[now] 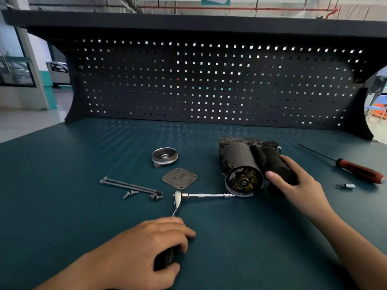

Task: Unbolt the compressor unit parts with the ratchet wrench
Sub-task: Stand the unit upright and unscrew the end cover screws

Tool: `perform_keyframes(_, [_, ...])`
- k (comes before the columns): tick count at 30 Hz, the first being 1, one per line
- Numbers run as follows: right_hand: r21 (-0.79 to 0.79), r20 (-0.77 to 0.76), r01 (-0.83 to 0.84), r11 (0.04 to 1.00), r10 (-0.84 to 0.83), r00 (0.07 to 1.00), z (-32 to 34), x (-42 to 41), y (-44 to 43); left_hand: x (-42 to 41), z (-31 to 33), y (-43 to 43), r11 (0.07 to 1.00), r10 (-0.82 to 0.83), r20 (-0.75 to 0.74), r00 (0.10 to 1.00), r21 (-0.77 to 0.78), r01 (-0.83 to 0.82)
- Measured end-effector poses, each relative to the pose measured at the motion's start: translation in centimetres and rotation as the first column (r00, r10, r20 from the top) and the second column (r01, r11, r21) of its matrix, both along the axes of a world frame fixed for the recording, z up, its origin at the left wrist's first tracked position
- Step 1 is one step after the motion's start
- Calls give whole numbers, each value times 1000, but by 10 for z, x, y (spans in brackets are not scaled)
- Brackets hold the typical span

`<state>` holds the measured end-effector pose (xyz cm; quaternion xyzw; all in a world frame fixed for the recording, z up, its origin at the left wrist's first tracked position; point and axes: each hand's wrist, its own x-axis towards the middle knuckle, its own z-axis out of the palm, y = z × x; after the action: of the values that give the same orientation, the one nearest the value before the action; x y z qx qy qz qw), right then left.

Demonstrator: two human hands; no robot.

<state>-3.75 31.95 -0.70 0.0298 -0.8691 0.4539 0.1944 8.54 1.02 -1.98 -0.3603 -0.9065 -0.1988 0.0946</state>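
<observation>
Gripping the dark handle of the ratchet wrench [177, 198], the person's left hand [150, 245] lies close to the near edge of the worktop [62, 164], fingers curled round the grip. From the wrench head an extension bar [206, 195] runs to the open end of the compressor unit [240, 162], which lies on its side right of the worktop's middle. The right hand [297, 185] clasps the unit's smaller black cylinder, thumb on its near end. Left of the unit lie a round metal cap [165, 156], a square plate [179, 178], two long bolts [130, 186] and some short screws [127, 194]. Toward the right edge lie a red-handled screwdriver [358, 170] and a small bit [346, 186]. A pegboard [209, 80] stands along the far edge.
</observation>
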Motion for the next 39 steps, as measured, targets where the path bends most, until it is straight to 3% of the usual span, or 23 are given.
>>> perform_keyframes(2, [9,-3,-4,1000,4,1000,0,-2,-1,-2,4,-4,1000,13,42,999,9,-14])
perform_keyframes(4, [12,9,-10,1000,9,1000,1,-5,-2,-14,14,-6,985,86,33,996,146,-90])
perform_keyframes(6, [0,60,-27,1000,27,998,1,-9,-3,-41,27,-12,916,232,6,973,335,-221])
perform_keyframes(7, [-16,91,-47,999,48,995,0,-10,-4,-60,32,-16,885,325,-2,946,353,-304])
perform_keyframes(10, [-73,134,-108,992,117,984,-4,-11,-9,-127,35,-35,808,578,42,815,110,-579])
perform_keyframes(12, [-91,116,-117,989,127,985,-7,-11,-10,-162,29,-42,752,655,144,742,-20,-659])
perform_keyframes(15, [-118,75,-115,986,124,989,-11,-9,-10,-194,16,-42,705,706,192,681,-105,-702])
perform_keyframes(19, [-166,21,-95,982,100,995,-11,-11,-8,-205,8,-40,640,768,115,630,-110,-761])
perform_keyframes(26, [-163,-10,-57,985,56,998,-12,-11,-11,-198,2,-44,646,761,15,648,63,-761])
perform_keyframes(30, [-180,-37,-37,983,31,999,-5,-9,-17,-197,6,-43,638,761,-54,647,244,-730])
perform_keyframes(34, [-146,-45,-30,989,23,999,5,-6,-21,-192,24,-37,575,754,9,656,473,-667])
perform_keyframes(36, [-111,-53,-31,993,25,998,8,-4,-21,-184,39,-31,519,709,74,701,618,-591])
perform_keyframes(39, [-122,-74,23,992,-32,997,17,-4,-17,-165,59,-15,534,618,5,786,731,-424])
